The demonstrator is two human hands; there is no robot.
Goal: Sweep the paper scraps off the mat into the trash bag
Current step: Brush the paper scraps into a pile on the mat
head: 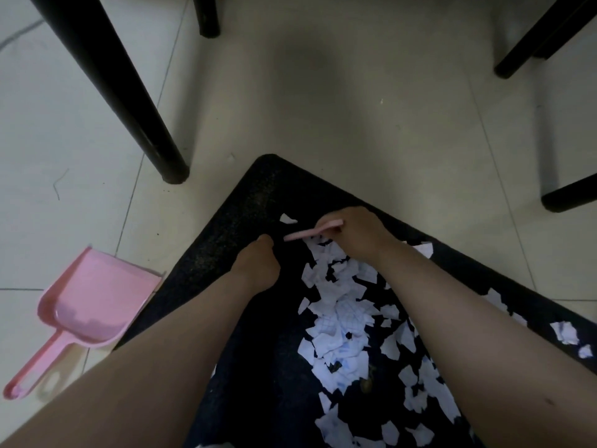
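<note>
Torn white paper scraps (342, 315) litter black mat (232, 221); right hand (358, 234) grips pink brush (310, 232); left hand (258, 266) curled, holding nothing visible.

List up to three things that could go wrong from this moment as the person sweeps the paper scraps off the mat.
1. The pink dustpan lies on the floor beside the mat, apart from the paper scraps, so swept scraps may spill onto the tiles.
2. Scraps near the mat's right edge could be missed.
3. No trash bag is in view, so carrying scraps there may drop some.
The right hand holds the pink brush; the left hand rests on the mat.
</note>
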